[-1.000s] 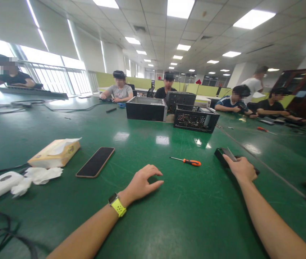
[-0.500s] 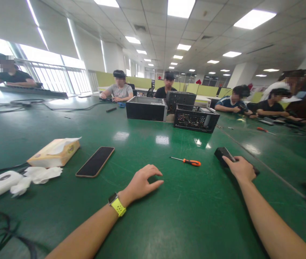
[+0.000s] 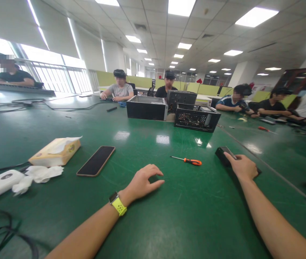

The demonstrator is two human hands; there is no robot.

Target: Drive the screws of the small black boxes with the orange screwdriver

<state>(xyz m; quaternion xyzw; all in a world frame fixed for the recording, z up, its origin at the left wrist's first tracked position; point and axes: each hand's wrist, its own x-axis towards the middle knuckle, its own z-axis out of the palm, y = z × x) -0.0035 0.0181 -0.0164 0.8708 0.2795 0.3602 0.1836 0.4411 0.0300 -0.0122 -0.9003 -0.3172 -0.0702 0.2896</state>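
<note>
My left hand [image 3: 144, 181] rests on the green table, fingers curved and apart, with nothing in it. A yellow-strapped watch [image 3: 118, 204] is on that wrist. Off to the right, my right hand [image 3: 243, 167] grips a long black rectangular part [image 3: 221, 155] on the tabletop, the thumb lying along its top. My palm and fingers cover much of this part, so its exact kind does not show. Between the two hands and a little farther away lies an orange-and-black screwdriver [image 3: 192, 162], its tip pointing left. A dark-screened phone [image 3: 96, 161] lies left of my left hand.
Open black computer cases [image 3: 146, 109] stand across the table [image 3: 153, 226]. At left are a tissue pack [image 3: 57, 153], crumpled tissues [image 3: 43, 173], a white device [image 3: 0, 185] and black cables [image 3: 7, 230]. Another screwdriver [image 3: 264, 128] lies far right. Several people sit around the table.
My hands, the black part and the screwdriver keep nearly the same places; the view has shifted slightly. At far right, a standing person in white has moved rightward.
</note>
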